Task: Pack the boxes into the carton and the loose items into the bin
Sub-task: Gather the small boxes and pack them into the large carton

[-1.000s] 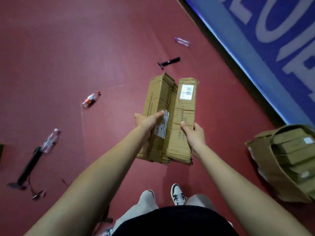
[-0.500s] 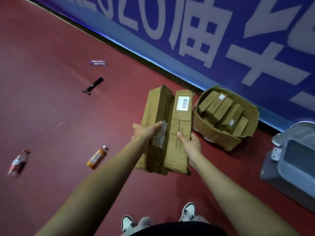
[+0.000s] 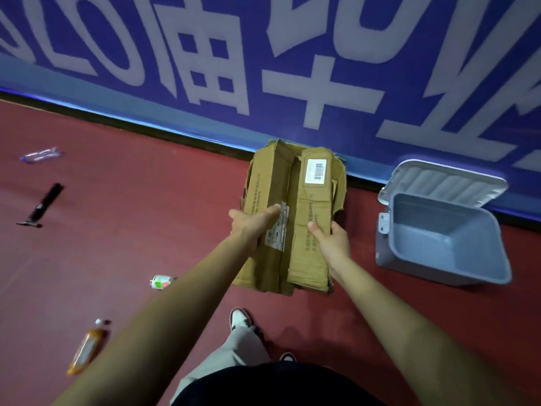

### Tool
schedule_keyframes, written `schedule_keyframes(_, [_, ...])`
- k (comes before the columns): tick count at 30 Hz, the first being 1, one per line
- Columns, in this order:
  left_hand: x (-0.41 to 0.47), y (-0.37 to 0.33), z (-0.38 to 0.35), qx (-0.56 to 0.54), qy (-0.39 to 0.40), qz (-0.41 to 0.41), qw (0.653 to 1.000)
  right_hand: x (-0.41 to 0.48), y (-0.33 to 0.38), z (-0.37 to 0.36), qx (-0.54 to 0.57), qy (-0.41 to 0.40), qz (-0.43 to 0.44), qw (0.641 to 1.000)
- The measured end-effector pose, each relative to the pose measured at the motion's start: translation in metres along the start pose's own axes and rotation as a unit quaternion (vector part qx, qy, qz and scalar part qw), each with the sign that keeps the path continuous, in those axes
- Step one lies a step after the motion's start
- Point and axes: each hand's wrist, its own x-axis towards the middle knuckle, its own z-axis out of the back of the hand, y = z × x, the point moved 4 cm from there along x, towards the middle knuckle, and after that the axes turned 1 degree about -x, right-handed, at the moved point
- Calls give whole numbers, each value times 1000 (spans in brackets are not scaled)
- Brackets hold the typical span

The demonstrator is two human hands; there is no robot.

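Two long brown cardboard boxes (image 3: 263, 186) are held side by side, pointing away from the body, above the dark red floor (image 3: 131, 215). The left-side box is gripped by the left hand (image 3: 251, 224), with the thumb laid across the top face and the fingers wrapped round the outer edge. The right-side box (the one with a white barcode label (image 3: 316, 169) near its far end) is gripped by the right hand (image 3: 332, 240) in the same way, thumb on top and fingers curled under the outer edge. Both hands are placed at about mid-length of the boxes, close together.

Ragged cardboard edges are seen just past the right side of the boxes. They are possibly the carton, though this cannot be told for certain.

A grey plastic bin (image 3: 427, 241) with its hinged lid (image 3: 442, 180) thrown open is set on the floor just to the right, against the blue banner with white lettering (image 3: 292, 68). Scattered on the floor to the left are a clear plastic bottle (image 3: 41, 155), a black stick-like tool (image 3: 44, 203), a small green-and-white item (image 3: 161, 282) and an orange-filled bottle (image 3: 87, 347).
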Motion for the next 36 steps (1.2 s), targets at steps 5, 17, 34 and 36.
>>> schedule_keyframes(5, [46,-27,-64,25,56,1,998,49,9,34,30,-42,-39,998])
schedule_keyframes(17, [188,-147,-165,116,169,12,979,198,53,72,73,-123,-119,982])
schedule_keyframes(34, [378,-179,-217,180,-3,75,981,408,41,116,87,-72,-222,969])
schedule_keyframes(36, [412,-166,-236,208,-2,81,975,434,32,115,84,-50,-224,970])
